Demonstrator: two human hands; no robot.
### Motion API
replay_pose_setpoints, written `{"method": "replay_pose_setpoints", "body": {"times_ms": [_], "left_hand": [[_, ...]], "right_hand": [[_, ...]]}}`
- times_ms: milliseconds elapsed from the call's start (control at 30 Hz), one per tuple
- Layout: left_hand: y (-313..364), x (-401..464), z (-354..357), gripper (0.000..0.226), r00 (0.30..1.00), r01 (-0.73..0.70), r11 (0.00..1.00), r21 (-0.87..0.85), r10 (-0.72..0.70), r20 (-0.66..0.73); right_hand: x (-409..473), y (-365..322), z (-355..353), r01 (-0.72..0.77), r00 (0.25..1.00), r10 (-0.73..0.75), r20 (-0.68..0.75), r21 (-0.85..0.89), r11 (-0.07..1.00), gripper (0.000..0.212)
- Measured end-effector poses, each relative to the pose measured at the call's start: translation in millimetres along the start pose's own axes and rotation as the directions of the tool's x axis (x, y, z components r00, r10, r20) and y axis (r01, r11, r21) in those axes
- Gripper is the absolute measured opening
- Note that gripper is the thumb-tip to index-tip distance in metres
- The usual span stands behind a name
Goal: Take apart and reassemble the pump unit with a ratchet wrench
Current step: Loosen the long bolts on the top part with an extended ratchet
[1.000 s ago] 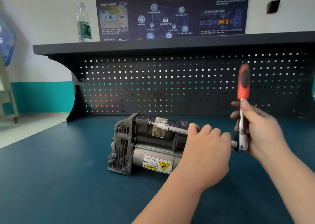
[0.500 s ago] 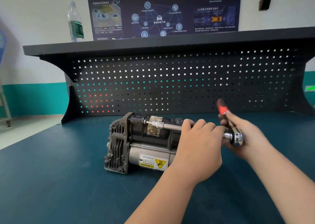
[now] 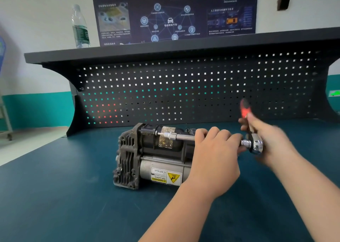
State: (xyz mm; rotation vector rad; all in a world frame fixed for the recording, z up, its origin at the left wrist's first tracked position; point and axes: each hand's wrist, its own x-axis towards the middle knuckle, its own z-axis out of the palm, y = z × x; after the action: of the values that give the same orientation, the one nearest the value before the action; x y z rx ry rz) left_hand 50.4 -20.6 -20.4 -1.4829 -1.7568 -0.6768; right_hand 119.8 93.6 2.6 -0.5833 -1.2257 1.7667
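Pump unit (image 3: 147, 157) lying on its side on the blue worktop (image 3: 55, 195); left grip (image 3: 215, 155) curled round the chrome extension bar (image 3: 184, 136); right grip (image 3: 266, 136), at 3 o'clock of it, grasping the blurred ratchet wrench (image 3: 254, 144), red handle toward 12

Head-worn, single wide-angle view; faced forward and down over bench (image 3: 55, 195), close above hands, pegboard (image 3: 184, 87) behind.

The pump unit (image 3: 152, 157) lies on its side on the desk (image 3: 55, 195). It is dark and grey, with a ribbed metal end on the left and a yellow warning sticker. The ratchet wrench (image 3: 254, 144) has a shiny head and a blurry red handle. Its long silver bar reaches along the top of the pump.
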Motion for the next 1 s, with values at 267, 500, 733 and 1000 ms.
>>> {"method": "replay_pose_setpoints", "body": {"times_ms": [267,500,733,1000], "left_hand": [[-6,-1,-1,0.017,0.997,-0.050,0.998,0.042,0.047,0.067],[-6,11,-3,0.025,0.997,-0.052,0.997,0.055,0.049,0.055],[-9,33,-4,0.017,0.980,-0.011,0.999,0.045,0.002,0.198],[-9,24,7,0.018,0.998,-0.010,1.000,0.027,0.009,0.061]], "right_hand": [[0,-9,2,0.121,0.988,-0.128,0.089,0.075,0.990,0.026],[-17,-29,8,0.488,0.855,-0.475,0.209,-0.014,0.873,0.026],[-2,-27,15,0.399,0.907,-0.385,0.172,-0.054,0.915,0.031],[6,-18,13,0.372,0.914,-0.375,0.154,0.048,0.927,0.026]]}}
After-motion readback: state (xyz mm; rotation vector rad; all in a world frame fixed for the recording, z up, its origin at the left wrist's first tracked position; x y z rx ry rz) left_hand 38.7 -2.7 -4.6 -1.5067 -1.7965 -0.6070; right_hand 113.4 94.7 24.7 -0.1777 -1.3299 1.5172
